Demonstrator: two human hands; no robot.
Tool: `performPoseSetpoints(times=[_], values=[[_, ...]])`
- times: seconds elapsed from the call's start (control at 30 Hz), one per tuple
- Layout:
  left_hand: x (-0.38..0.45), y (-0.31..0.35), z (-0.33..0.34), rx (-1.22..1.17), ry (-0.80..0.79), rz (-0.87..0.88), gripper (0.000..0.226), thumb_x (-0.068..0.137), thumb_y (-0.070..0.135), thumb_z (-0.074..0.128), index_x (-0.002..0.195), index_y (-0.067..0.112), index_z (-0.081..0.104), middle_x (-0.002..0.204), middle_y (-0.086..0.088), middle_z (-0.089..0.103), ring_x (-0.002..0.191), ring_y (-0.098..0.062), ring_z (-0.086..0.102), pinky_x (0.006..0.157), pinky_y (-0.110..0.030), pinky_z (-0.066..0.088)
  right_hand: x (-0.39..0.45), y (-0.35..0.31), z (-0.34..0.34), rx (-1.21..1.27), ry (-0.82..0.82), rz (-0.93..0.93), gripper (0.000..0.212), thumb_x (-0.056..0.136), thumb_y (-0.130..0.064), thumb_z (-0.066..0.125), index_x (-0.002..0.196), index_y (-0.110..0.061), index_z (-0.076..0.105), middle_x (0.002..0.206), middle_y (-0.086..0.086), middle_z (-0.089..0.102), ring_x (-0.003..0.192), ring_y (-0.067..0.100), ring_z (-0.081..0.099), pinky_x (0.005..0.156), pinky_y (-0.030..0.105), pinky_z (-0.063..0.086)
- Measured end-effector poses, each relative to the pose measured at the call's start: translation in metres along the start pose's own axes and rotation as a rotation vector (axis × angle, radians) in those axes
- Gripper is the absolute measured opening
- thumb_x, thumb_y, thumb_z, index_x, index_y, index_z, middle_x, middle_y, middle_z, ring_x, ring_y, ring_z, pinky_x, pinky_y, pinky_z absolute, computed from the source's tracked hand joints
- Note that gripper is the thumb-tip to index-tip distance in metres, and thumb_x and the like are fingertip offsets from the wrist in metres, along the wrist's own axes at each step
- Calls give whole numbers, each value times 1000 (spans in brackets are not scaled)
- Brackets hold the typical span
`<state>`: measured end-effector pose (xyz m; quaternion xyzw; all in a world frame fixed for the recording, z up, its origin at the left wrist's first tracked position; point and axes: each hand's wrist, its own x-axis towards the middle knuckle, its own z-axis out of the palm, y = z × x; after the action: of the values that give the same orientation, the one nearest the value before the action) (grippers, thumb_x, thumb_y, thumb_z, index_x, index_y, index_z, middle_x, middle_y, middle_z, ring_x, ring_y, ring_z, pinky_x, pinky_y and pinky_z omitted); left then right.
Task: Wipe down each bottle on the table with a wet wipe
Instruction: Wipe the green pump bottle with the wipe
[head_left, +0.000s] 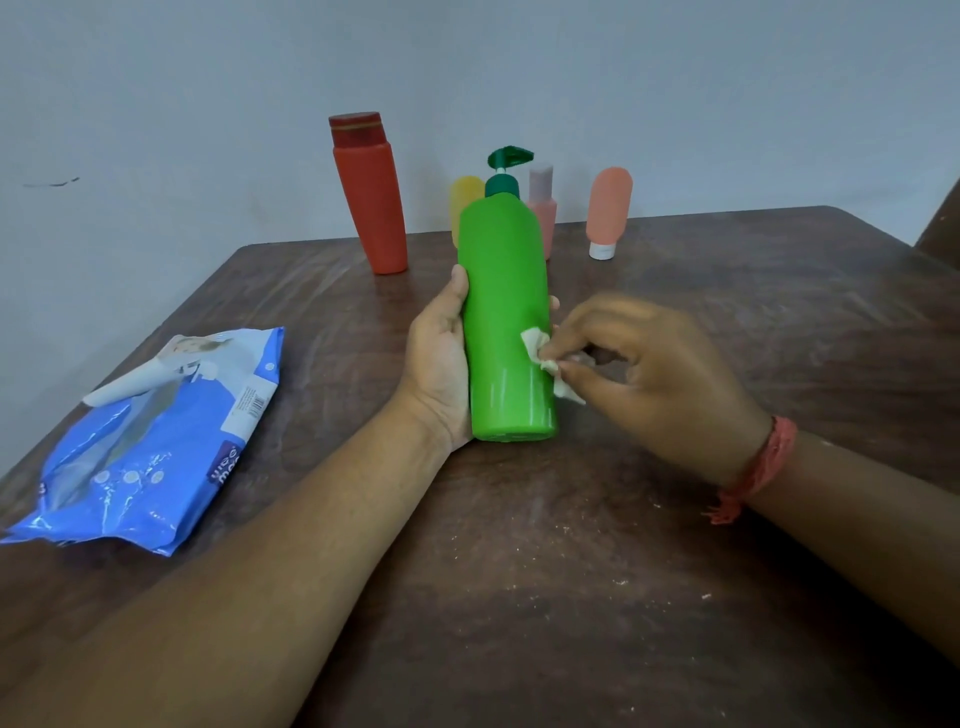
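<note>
near the left edge of the tabletop (675, 571) lies a blue pack of wipes (156, 441), its flap lifted. toward the far edge stands a red bottle (371, 208), then a yellow bottle (464, 195) half hidden, a small pink bottle (543, 208) and a peach tube (609, 210) standing on its cap.

the left hand (439, 358) holds the green pump bottle (506, 322) near the middle of the tabletop, thumb on the left side and fingers curled round the back, a fingertip showing past the right side; the base looks to be at or just above the wood, tilted toward the camera. the right hand (644, 379) pinches a small crumpled wipe (540, 353) between thumb and fingers, pressing it on the bottle's lower right side.

the bottle looks like stiff, glossy plastic, likely slick once damp, so a firm hold round the lower body suits it; the pump head seems a poor handle. how full or heavy it is cannot be told. the wipe is soft and limp.
</note>
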<state>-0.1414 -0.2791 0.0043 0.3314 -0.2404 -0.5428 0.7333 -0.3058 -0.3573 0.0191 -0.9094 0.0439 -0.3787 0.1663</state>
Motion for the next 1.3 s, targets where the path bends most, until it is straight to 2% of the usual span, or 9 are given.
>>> performPoseSetpoints(times=[0.13,0.37,0.43,0.53,0.77,0.9,1.03,1.17,1.3], values=[[-2,0,1,10,-37,-33,67,103,58,34,123,2,64,112,-22,68,98,-31,68,89,-43,56,0,-9,0,-66,-62,-129,11,90,-13,69,98,-9,76,99,3,68,92,15,64,92,29,51],[-3,-3,3,70,-63,-10,51,99,54,46,110,8,64,96,-13,57,85,-24,57,79,-36,48,3,-13,-2,-187,-85,-236,27,98,-12,53,115,-10,74,110,6,69,98,23,61,88,26,48],[0,-2,0,91,-42,18,52,95,53,56,114,5,58,89,-12,54,78,-22,56,71,-33,48,-1,-20,-2,-190,-183,-357,29,99,-8,49,113,-8,74,111,7,69,98,22,60,89,25,47],[7,-4,-6,78,-45,8,65,82,50,78,128,21,41,87,-6,47,73,-19,54,63,-30,51,4,-25,0,-263,-122,-359,40,106,-16,34,116,-6,72,109,9,68,97,26,59,85,33,49],[13,-6,-8,140,24,32,88,65,51,90,132,21,42,94,-9,42,79,-21,55,66,-34,52,3,-34,-2,-255,-352,-496,25,98,-5,53,115,-3,71,112,9,66,101,25,56,89,33,48],[11,-6,-9,67,-87,-4,73,78,49,82,132,23,40,90,-6,42,78,-20,55,66,-35,53,7,-24,-6,-304,-155,-333,32,101,-9,47,126,-6,67,110,11,67,96,27,60,82,37,52],[12,-6,-11,164,53,61,106,65,53,88,144,0,40,109,-18,48,80,-24,59,66,-35,54,-4,-27,-3,-219,-313,-496,29,100,-3,51,122,-6,70,110,10,67,97,27,61,88,35,50],[11,-2,-11,106,-21,-26,88,66,54,89,133,22,42,94,-12,50,77,-25,58,69,-39,53,2,-17,-7,-241,-166,-356,31,102,-7,46,120,-5,71,108,11,69,93,28,63,81,39,54],[7,-2,-7,179,-3,66,74,79,52,73,130,4,51,92,-17,54,76,-26,59,66,-34,53,-8,-20,-5,-185,-264,-485,30,94,2,56,119,-4,71,106,11,69,93,28,62,88,34,50]])
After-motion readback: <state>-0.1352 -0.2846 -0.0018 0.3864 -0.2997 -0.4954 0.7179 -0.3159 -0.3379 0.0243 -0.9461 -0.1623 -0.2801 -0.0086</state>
